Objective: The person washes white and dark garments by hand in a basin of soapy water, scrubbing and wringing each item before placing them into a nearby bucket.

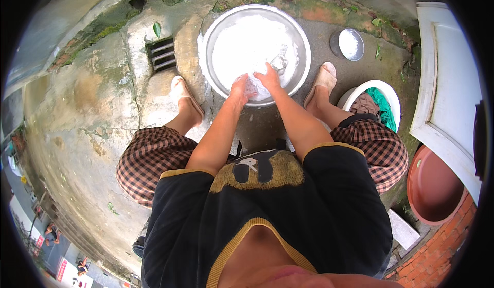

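A wide metal basin (305, 56) stands on the concrete between my feet, full of bright white suds (247, 49). Both of my hands are at its near side, in the foam. My left hand (243, 87) has its fingers bent, partly covered by suds, against a foamy white patch that may be wet cloth. Close by on the right, my right hand (269, 77) presses on the same patch with its thumb raised; its fingertips are hidden. Something greyish, perhaps wet cloth (279, 62), pokes out of the foam beyond it. Overexposure hides detail in the basin.
A small metal bowl (359, 47) with white contents stands right of the basin. Nearer, a white tub (349, 95) holds green and brown cloth. A barred drain (163, 55) lies left. A reddish-brown basin (432, 195) leans at lower right. Distant people (52, 234) show at lower left.
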`<act>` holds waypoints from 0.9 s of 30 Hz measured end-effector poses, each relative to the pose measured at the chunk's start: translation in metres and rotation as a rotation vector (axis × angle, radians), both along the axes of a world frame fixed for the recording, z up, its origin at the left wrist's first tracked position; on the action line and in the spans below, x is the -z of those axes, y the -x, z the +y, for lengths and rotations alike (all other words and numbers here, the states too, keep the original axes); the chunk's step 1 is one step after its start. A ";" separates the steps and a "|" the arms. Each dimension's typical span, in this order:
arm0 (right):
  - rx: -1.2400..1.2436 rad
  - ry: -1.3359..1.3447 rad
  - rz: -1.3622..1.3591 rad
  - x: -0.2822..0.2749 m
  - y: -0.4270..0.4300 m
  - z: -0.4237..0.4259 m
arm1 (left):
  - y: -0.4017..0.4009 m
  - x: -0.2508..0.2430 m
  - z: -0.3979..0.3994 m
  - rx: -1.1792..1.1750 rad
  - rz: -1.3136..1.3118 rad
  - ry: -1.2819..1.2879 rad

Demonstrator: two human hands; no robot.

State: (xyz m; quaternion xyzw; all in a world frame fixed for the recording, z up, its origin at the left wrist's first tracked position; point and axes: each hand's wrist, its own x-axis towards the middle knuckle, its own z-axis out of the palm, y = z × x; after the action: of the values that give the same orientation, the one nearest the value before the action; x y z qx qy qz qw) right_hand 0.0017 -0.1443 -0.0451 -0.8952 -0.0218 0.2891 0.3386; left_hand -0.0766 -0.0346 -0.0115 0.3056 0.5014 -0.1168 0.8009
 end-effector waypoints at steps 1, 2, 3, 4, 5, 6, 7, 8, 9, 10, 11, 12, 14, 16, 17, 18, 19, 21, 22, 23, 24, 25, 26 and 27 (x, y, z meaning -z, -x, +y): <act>0.018 -0.123 0.010 -0.006 0.005 0.003 | -0.002 -0.007 0.002 0.008 -0.011 -0.005; 0.028 -0.127 -0.003 -0.012 0.006 0.007 | -0.007 -0.015 0.005 -0.039 0.023 0.113; -0.033 -0.132 -0.042 -0.035 0.011 0.019 | -0.009 -0.028 0.008 -0.096 0.074 0.232; -0.090 -0.131 -0.082 -0.062 0.016 0.027 | -0.015 -0.047 0.005 -0.228 0.103 0.244; -0.090 -0.137 -0.087 -0.096 0.022 0.036 | -0.011 -0.050 0.011 -0.227 0.099 0.238; -0.197 -0.187 -0.092 -0.132 0.029 0.043 | -0.007 -0.049 0.023 -0.262 -0.140 0.229; -0.303 -0.235 -0.102 -0.156 0.037 0.046 | -0.005 -0.047 0.034 -0.291 -0.381 0.221; -0.301 -0.240 -0.109 -0.168 0.049 0.046 | 0.000 -0.039 0.047 -0.256 -0.558 0.472; -0.348 -0.334 -0.267 -0.170 0.053 0.037 | -0.005 -0.049 0.036 -0.238 -0.557 0.494; -0.397 -0.427 -0.424 -0.172 0.059 0.030 | -0.012 -0.070 0.025 -0.225 -0.590 0.464; -0.415 -0.477 -0.411 -0.180 0.067 0.028 | -0.010 -0.083 0.019 -0.224 -0.621 0.423; -0.431 -0.508 -0.497 -0.189 0.079 0.036 | -0.007 -0.075 0.039 -0.123 -0.606 0.453; -0.442 -0.547 -0.700 -0.184 0.084 0.044 | -0.008 -0.061 0.036 -0.200 -0.592 0.380; -0.269 -0.393 -0.689 -0.143 0.050 0.042 | -0.006 -0.048 0.015 -0.341 -0.532 0.255; -0.150 -0.169 -0.565 -0.135 0.024 0.045 | -0.010 -0.046 0.006 -0.410 -0.508 0.190; -0.045 -0.109 -0.432 -0.139 0.003 0.044 | -0.012 -0.046 -0.002 -0.436 -0.501 0.170; -0.007 -0.083 -0.314 -0.130 -0.017 0.033 | -0.017 -0.049 -0.013 -0.446 -0.499 0.164; 0.001 -0.092 -0.462 -0.126 -0.015 0.028 | -0.018 -0.043 -0.013 -0.417 -0.529 0.241; -0.005 -0.087 -0.467 -0.126 -0.010 0.028 | -0.021 -0.039 -0.014 -0.394 -0.563 0.316; -0.059 -0.203 -0.534 -0.127 0.000 0.026 | -0.023 -0.035 -0.011 -0.396 -0.570 0.322; -0.127 -0.336 -0.586 -0.134 0.020 0.030 | -0.011 -0.020 0.003 -0.296 -0.804 0.437; -0.148 -0.354 -0.571 -0.151 0.046 0.037 | 0.007 -0.004 0.022 -0.190 -1.028 0.538; -0.244 -0.433 -0.644 -0.173 0.069 0.035 | 0.017 -0.001 0.019 -0.170 -1.126 0.584; -0.332 -0.511 -0.724 -0.200 0.086 0.032 | 0.024 -0.004 0.016 -0.136 -1.229 0.632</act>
State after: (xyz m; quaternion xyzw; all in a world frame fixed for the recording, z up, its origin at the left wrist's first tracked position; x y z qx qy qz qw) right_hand -0.0840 -0.1119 0.1553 -0.8108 -0.3515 -0.0059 0.4679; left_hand -0.1002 -0.0189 -0.0070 0.0361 -0.0832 -0.0125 0.9958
